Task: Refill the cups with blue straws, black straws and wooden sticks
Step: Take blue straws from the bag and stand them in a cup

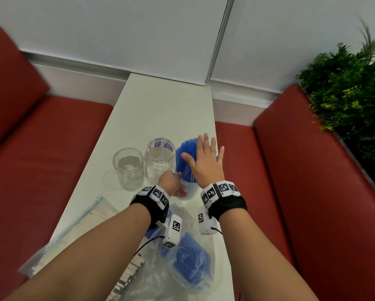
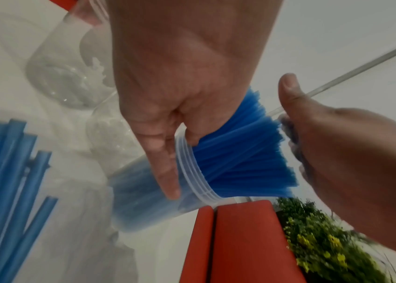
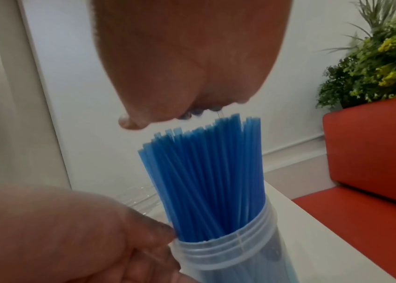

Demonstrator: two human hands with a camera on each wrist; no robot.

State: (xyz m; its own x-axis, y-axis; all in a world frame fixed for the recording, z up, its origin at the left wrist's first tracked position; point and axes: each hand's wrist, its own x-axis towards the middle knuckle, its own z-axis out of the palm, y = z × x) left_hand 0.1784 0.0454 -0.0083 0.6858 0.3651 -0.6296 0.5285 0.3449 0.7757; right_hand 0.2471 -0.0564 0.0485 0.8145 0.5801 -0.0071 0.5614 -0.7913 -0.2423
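A translucent plastic cup (image 1: pixel 189 189) packed with blue straws (image 1: pixel 185 161) stands on the white table (image 1: pixel 160 109). My left hand (image 1: pixel 171 183) grips this cup just under its threaded rim; the left wrist view shows the fingers (image 2: pixel 165 172) curled round the cup (image 2: pixel 192 183). With straight, spread fingers, my right hand (image 1: pixel 205 161) lies flat over the straw tops. Seen from the right wrist, the palm (image 3: pixel 192 67) sits at or just above the straw tips (image 3: pixel 226 124). No black straws are in view.
Two empty clear jars (image 1: pixel 128 166) (image 1: pixel 160 158) stand left of the cup. Nearer me lie a zip bag of wooden sticks (image 1: pixel 91 216) and a plastic bag of blue straws (image 1: pixel 191 261). Red benches (image 1: pixel 41 148) flank the narrow table; a plant (image 1: pixel 351 94) is at the right.
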